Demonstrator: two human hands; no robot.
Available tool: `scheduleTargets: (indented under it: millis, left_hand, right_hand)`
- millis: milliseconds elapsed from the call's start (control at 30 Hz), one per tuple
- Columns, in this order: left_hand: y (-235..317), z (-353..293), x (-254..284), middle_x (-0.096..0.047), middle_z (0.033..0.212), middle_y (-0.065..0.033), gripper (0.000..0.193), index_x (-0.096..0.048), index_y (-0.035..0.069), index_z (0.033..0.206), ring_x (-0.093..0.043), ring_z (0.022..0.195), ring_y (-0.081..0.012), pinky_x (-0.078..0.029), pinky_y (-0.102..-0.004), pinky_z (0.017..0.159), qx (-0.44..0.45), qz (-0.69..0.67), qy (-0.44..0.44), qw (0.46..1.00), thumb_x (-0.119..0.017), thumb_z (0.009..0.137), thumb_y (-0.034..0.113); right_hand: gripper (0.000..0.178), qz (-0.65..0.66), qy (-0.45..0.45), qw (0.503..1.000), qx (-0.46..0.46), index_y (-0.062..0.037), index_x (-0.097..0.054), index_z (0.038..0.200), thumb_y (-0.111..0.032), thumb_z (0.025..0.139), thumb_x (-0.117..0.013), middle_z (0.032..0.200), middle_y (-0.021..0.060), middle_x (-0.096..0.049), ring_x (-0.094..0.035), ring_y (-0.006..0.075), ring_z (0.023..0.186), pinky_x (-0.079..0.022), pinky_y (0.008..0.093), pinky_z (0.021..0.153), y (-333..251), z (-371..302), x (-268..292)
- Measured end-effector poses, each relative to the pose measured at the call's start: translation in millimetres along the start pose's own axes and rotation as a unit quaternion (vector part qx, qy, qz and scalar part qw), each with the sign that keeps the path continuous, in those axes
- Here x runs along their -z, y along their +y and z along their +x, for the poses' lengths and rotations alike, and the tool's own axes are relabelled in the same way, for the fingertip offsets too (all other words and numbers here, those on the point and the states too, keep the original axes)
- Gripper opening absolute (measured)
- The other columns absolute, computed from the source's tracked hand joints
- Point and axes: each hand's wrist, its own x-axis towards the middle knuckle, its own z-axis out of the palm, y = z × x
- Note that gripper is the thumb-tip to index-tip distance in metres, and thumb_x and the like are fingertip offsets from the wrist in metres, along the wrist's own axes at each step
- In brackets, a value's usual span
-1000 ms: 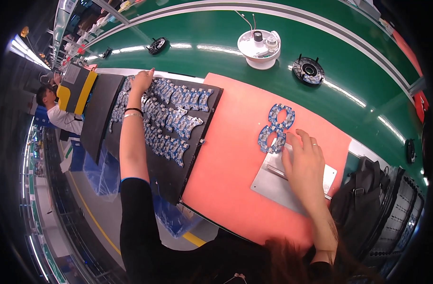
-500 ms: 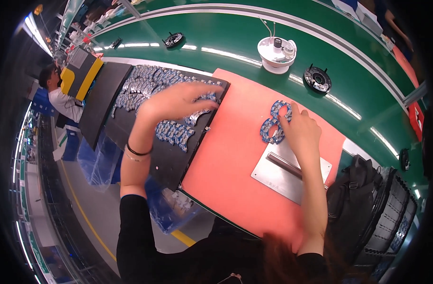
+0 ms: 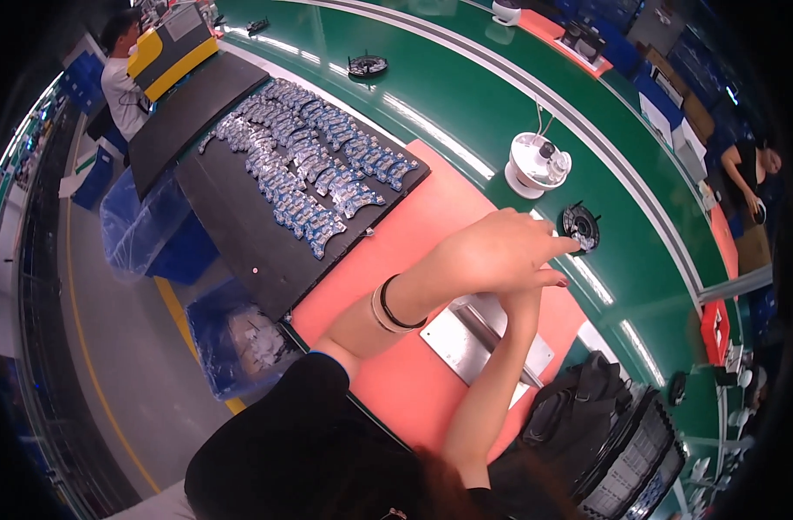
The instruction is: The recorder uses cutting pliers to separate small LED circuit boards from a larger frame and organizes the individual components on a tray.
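My left hand (image 3: 492, 251) reaches across to the right, above the pink mat (image 3: 388, 360), with its fingers stretched out and apart. No object shows in it. One fingertip overlaps the lower edge of a black ring-shaped part (image 3: 578, 221) on the green surface; whether they touch I cannot tell. Beneath the left hand is my right hand (image 3: 523, 305), its fingers hidden. The round blue circuit boards seen earlier are out of sight behind the hands. A metal plate with a raised bar (image 3: 453, 334) lies on the mat, partly behind my right forearm.
Rows of blue circuit boards (image 3: 301, 156) lie on a black board (image 3: 231, 208) at left. A white round device (image 3: 535, 165) stands on the green conveyor (image 3: 448, 130). A black bag (image 3: 578, 399) is at lower right, a blue bin (image 3: 231, 338) at lower left.
My left hand has moved from over the rows of circuit boards to the right, over my right hand. The view has shifted, and the round boards are now covered.
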Motion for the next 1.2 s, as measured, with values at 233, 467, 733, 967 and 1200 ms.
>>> scheduleTargets:
  millis: [233, 467, 733, 967, 1200]
  left_hand:
    - [-39, 6, 1, -0.066, 0.073, -0.0199, 0.049, -0.064, -0.002, 0.112, -0.066, 0.081, -0.0381, -0.051, -0.0445, 0.079, 0.123, 0.014, 0.061, 0.99, -0.056, 0.096, 0.044]
    - [-19, 16, 7, -0.064, 0.066, -0.0112, 0.041, -0.066, -0.002, 0.107, -0.062, 0.059, -0.0145, -0.047, -0.0307, 0.054, 0.106, -0.328, 0.132, 0.929, -0.058, 0.1, 0.037]
    - [-5, 33, -35, -0.068, 0.073, -0.008, 0.027, -0.05, 0.0, 0.112, -0.061, 0.063, -0.0059, -0.044, -0.022, 0.053, -0.017, -0.409, 0.368, 0.835, -0.061, 0.1, 0.022]
    - [27, 29, -63, -0.061, 0.064, -0.0089, 0.03, -0.054, 0.003, 0.11, -0.064, 0.053, -0.0266, -0.047, -0.034, 0.047, -0.119, -0.304, 0.406, 0.854, -0.068, 0.091, 0.022]
    - [20, 21, -53, -0.055, 0.055, -0.0088, 0.032, -0.06, 0.002, 0.079, -0.056, 0.044, -0.024, -0.041, -0.0317, 0.043, -0.082, -0.287, 0.387, 0.872, -0.063, 0.097, 0.028]
  right_hand:
    - [0.032, 0.097, 0.057, 0.991, -0.072, -0.004, -0.061, 0.122, 0.002, 0.092, -0.056, 0.083, 0.0103, -0.061, -0.062, 0.0137, 0.067, -0.049, 0.028, 0.066, -74, -4, 59]
    - [0.043, 0.277, 0.166, 0.94, 0.113, -0.0014, -0.05, 0.136, 0.001, 0.095, -0.062, 0.093, 0.0024, -0.054, -0.049, 0.0062, 0.08, -0.042, 0.0209, 0.073, -83, -15, 76]
    - [0.055, 0.447, 0.294, 0.84, 0.089, 0.0018, -0.034, 0.147, -0.032, 0.106, -0.046, 0.116, 0.0114, -0.057, -0.055, 0.0182, 0.109, -0.046, 0.032, 0.093, -108, -7, 51]
    - [0.048, 0.501, 0.415, 0.754, -0.091, -0.0066, -0.055, 0.097, -0.053, 0.102, -0.044, 0.1, 0.0049, -0.057, -0.056, 0.0153, 0.093, -0.044, 0.0323, 0.083, -110, -14, 65]
    - [0.056, 0.302, 0.44, 0.846, -0.023, -0.0087, -0.052, 0.078, -0.059, 0.1, -0.043, 0.073, 0.0006, -0.052, -0.049, 0.0097, 0.065, -0.037, 0.0265, 0.059, -93, -17, 51]
